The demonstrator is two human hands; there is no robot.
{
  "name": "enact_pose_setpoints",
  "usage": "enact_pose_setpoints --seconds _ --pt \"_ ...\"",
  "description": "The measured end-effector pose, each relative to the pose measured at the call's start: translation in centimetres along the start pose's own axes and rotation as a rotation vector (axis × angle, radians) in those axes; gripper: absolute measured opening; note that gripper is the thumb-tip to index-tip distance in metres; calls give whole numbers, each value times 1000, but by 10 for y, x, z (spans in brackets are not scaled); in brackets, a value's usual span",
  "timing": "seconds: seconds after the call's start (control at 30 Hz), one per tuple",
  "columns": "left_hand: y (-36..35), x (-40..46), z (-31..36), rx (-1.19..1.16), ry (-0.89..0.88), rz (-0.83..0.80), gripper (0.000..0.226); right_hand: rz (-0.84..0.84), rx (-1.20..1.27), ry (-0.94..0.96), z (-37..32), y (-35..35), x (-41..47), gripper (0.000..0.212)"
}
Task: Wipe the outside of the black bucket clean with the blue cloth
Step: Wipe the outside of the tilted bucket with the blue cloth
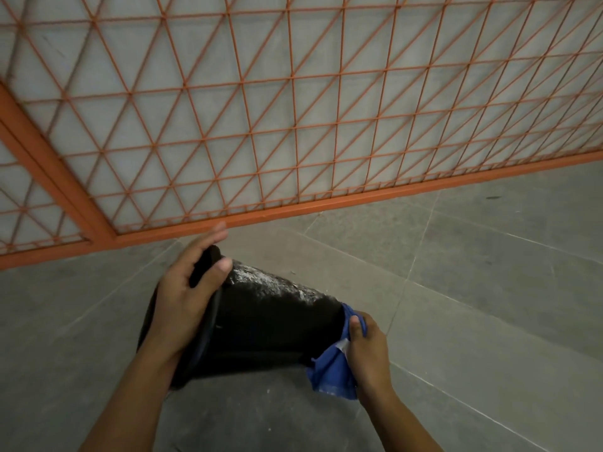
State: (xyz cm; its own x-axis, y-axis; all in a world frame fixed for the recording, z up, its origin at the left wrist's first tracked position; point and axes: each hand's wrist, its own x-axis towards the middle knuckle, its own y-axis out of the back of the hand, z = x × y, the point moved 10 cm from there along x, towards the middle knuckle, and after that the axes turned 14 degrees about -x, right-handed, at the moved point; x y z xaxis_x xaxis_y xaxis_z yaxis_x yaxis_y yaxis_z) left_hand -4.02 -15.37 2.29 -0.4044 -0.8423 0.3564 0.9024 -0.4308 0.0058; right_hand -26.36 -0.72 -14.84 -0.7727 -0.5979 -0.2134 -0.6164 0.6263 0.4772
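Black bucket (261,324) held on its side above the grey tiled floor (489,256), base toward my right.
My left hand (182,298) gripped the rim, thumb curled over its edge. My right hand (367,347) pinched the blue cloth (332,373) against the base, fingers apparently closed round it. White residue (274,282) streaked the upper wall; an orange mesh panel (293,109) stood behind.

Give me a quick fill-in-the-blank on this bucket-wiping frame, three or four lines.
1. The left hand grips the black bucket at its ____.
2. The right hand holds a cloth coloured ____.
3. White residue streaks the bucket's ____ side.
4. Behind the bucket stands a mesh fence painted ____.

Missing words: rim; blue; upper; orange
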Motion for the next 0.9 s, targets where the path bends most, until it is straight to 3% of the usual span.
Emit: enact_pose_setpoints --seconds 0.13,0.27,0.43,0.57,0.63,0.7,0.83,0.9 --pt "-18 4 3 69 -51 -5 38 181 83 -83 2 16 -5 16" --pt "-18 4 -2 61 -49 34 49 270 174 80 -35 36 -9 15" --pt "-25 10 -14 156 46 48 49 34 131 183 -63 11 0 15" --pt "-28 12 -16 208 82 26 60 -338 52 359 -51 -14 -18 55" --pt "-28 11 -17 226 93 25 74 -391 -26 463 -42 -20 -26 72" --pt "-24 12 -20 214 126 60 83 -305 -60 476 -37 -19 -23 69" --pt "-13 17 -19 162 100 109 72 -74 112 393 -54 -1 -22 45" --pt "-12 17 -19 155 106 103 70 -63 215 394 -76 3 -36 39"
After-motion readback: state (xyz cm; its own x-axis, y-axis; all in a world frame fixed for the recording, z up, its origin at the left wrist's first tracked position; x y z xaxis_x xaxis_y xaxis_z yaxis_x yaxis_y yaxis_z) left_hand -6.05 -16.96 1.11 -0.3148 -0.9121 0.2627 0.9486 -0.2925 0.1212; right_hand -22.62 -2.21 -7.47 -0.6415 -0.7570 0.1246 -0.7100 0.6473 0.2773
